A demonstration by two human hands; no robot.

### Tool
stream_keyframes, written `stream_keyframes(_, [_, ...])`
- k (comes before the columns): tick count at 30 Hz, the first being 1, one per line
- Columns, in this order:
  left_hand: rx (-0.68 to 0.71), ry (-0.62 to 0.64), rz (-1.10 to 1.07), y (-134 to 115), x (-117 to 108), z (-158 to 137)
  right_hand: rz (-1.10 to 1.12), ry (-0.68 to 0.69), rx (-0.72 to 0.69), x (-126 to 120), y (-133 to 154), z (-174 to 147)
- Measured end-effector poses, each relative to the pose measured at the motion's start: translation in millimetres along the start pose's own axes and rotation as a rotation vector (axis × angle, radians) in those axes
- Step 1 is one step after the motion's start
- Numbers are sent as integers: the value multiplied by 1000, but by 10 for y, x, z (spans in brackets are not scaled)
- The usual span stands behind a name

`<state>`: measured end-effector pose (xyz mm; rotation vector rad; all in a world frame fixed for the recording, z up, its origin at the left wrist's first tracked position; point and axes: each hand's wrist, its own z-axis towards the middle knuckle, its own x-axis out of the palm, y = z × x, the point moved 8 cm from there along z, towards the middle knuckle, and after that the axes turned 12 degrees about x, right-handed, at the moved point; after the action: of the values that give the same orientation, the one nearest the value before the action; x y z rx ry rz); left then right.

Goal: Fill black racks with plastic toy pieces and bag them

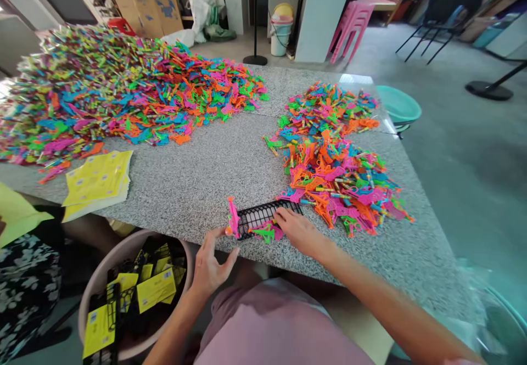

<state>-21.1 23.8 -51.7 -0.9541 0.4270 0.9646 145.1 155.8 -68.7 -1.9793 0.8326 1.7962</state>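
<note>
A black plastic lattice strip [258, 215] lies slantwise near the table's front edge. A pink plastic toy piece [233, 218] stands at its left end, and a green plastic piece [265, 232] rests along its near side with some pink beside it. My left hand [211, 263] is open, thumb and fingers apart, its fingertips close to the pink piece's orange end; whether they touch it I cannot tell. My right hand [297, 232] bends over the strip's right part with its fingers closed together. What lies under those fingertips is hidden.
A loose pile of small bright toys [337, 184] lies right of the strip; a far larger heap [123, 85] fills the back left. Yellow printed cards [99, 178] lie front left. Below the edge stands a tub [138, 348] with carded black strips. Another person's patterned clothing [28, 293] shows at left.
</note>
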Motion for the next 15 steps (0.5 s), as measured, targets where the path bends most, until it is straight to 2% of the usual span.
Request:
stream_keyframes(2, [34,-37,8,-60,-131,176,-40,-27,21,23,1,-16])
stream_keyframes(5, [182,37,-49,-182,-134,478,49,-76,77,-11,-120,-13])
stream_keyframes(7, [232,89,-95,-191,-99,606,217,-126,153,-50,-248,-33])
stream_keyframes(9, [247,85,-114,-156,-96,656,469,-145,219,-34,-305,-45])
stream_keyframes(12, [275,66,-105,-102,-98,627,839,-129,320,103,-212,25])
stream_keyframes(15, [313,71,-68,-59,-92,577,1018,-41,429,307,-10,181])
